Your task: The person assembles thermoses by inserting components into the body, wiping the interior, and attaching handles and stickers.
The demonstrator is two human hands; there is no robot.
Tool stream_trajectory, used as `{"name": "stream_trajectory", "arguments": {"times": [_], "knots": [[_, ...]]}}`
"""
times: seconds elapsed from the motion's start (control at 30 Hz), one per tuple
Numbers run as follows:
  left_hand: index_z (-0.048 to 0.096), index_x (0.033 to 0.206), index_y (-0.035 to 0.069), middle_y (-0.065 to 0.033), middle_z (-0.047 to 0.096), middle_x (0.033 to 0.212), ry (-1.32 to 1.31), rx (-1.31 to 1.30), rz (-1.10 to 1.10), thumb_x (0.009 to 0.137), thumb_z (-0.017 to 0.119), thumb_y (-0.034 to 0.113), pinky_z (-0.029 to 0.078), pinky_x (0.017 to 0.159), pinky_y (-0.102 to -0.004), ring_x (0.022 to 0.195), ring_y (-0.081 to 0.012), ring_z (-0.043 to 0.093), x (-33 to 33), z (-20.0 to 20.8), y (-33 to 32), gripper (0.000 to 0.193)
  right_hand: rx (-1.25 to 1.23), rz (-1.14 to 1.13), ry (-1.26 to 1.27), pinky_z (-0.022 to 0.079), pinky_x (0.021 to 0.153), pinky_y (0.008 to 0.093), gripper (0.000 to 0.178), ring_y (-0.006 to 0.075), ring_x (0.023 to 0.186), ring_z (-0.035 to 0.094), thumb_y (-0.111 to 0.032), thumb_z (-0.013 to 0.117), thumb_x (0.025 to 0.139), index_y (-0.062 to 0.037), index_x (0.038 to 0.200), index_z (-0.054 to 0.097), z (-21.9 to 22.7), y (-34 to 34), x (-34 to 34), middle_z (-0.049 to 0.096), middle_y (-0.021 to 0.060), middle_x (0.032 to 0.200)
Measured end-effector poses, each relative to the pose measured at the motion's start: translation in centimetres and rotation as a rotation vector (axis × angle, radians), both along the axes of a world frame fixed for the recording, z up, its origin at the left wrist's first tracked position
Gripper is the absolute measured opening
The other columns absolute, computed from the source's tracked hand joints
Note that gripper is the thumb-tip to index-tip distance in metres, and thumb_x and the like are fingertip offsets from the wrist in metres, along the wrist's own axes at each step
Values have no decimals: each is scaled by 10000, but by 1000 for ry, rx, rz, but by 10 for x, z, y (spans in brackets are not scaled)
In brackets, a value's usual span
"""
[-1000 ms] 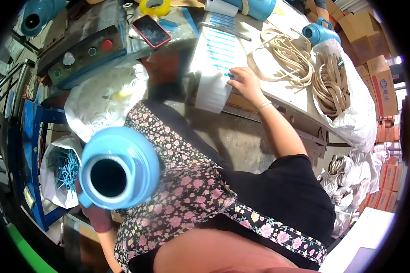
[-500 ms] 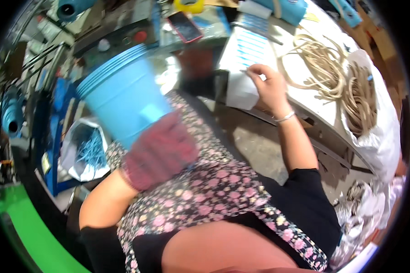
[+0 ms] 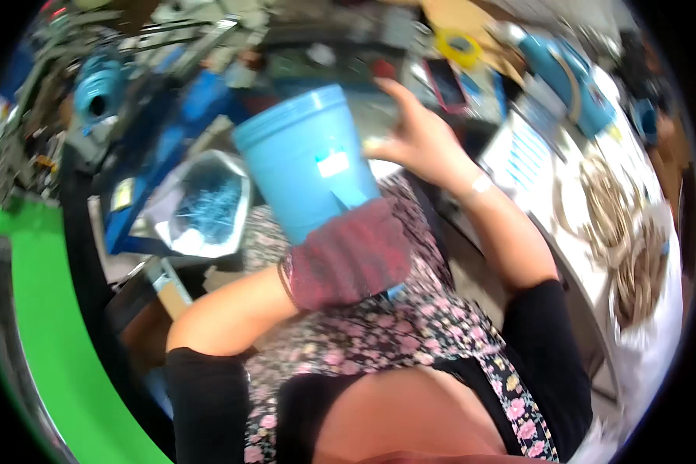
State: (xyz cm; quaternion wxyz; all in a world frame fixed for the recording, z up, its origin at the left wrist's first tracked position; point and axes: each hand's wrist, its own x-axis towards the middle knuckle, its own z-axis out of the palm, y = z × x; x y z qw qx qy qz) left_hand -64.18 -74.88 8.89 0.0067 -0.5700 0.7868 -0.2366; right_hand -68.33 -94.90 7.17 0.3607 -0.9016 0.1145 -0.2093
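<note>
A light-blue plastic bucket (image 3: 298, 158), seemingly one of a nested stack judging by its layered rim, lies tilted across my lap with its rim pointing away. My left hand (image 3: 352, 251), in a dark red knitted glove, is closed around its narrow lower end. On the bucket's upper side is a small white label (image 3: 334, 163). Just right of the bucket, my bare right hand (image 3: 421, 139) is held with thumb and fingers spread, nothing in it. A sheet of blue-and-white labels (image 3: 527, 158) lies on the white table to the right.
A white bag of blue strands (image 3: 209, 205) stands at the left beside a blue metal frame (image 3: 151, 170). Coiled beige cords (image 3: 611, 201) lie on the right table (image 3: 549, 205). A phone (image 3: 445, 83), yellow tape roll (image 3: 458, 48) and large blue cylindrical object (image 3: 572, 85) are farther back.
My right hand has left the label sheet, come over beside the bucket and opened. A white label now shows on the bucket. The view has swung left.
</note>
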Motion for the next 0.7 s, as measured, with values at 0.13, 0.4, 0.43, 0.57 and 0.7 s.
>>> {"name": "stream_trajectory", "arguments": {"times": [0.13,0.4,0.43,0.57,0.7], "knots": [[662,925,145,-32,606,750,218,-327,229,673,702,292,456,745,-391,730,-235,595,98,38,40,294,83,375,107,486,902,362,945,293,1060,599,-255,872,607,-62,1400,396,-11,28,-23,569,215,1168],[620,1182,91,-177,590,1183,817,-716,713,807,702,294,481,935,-409,1078,-337,588,300,53,126,435,994,150,135,519,881,363,732,267,1049,624,-237,719,737,-31,1382,442,-38,20,17,573,148,1271],[581,1228,87,-175,576,1224,488,-657,972,837,662,349,478,941,-414,1100,-344,582,336,61,157,477,1202,117,134,528,859,352,731,252,1027,631,-253,709,747,-31,1386,434,-36,16,22,582,133,1257],[515,1208,118,-136,582,1239,2,-381,1495,883,567,415,488,914,-424,1094,-324,600,378,56,192,443,1319,215,-54,539,770,369,681,245,1013,620,-360,635,816,-105,1402,401,-27,31,72,578,80,1237],[597,1006,126,-123,656,994,111,-421,1505,860,609,392,478,761,-466,904,-338,629,307,78,197,304,1138,158,-53,552,750,361,667,233,954,645,-316,589,846,-92,1434,371,16,12,115,584,91,1227]]}}
